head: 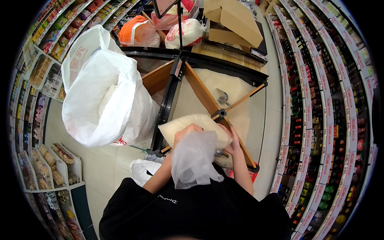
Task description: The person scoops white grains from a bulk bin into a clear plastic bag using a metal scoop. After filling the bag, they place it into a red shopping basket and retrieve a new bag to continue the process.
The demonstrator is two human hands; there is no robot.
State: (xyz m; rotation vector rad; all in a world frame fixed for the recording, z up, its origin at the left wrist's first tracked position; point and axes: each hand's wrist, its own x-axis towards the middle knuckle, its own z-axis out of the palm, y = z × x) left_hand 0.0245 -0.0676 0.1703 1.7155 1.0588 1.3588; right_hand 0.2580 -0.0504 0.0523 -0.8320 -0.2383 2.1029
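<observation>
A clear plastic bag of rice (177, 125) lies across both hands above the divided rice bin. My left hand (188, 132) grips it near its gathered neck, and the bag's loose, empty top (193, 162) drapes back toward my chest. On the other side, my right hand (232, 140) holds the bag's right end, its thumb and fingers along the edge. Below the bag are loose white rice (192, 93) and the bin's wooden divider (204, 90). A metal scoop (222, 97) rests on rice in the far right compartment. Part of another shiny metal object (219, 152) shows beneath the bag.
A large open white woven sack (141, 99) with rice inside stands to the left. Behind the bin are filled bags (184, 33) and a cardboard box (237, 25). Shelves of bottles (318, 120) run along the right; packaged goods (48, 162) line the left.
</observation>
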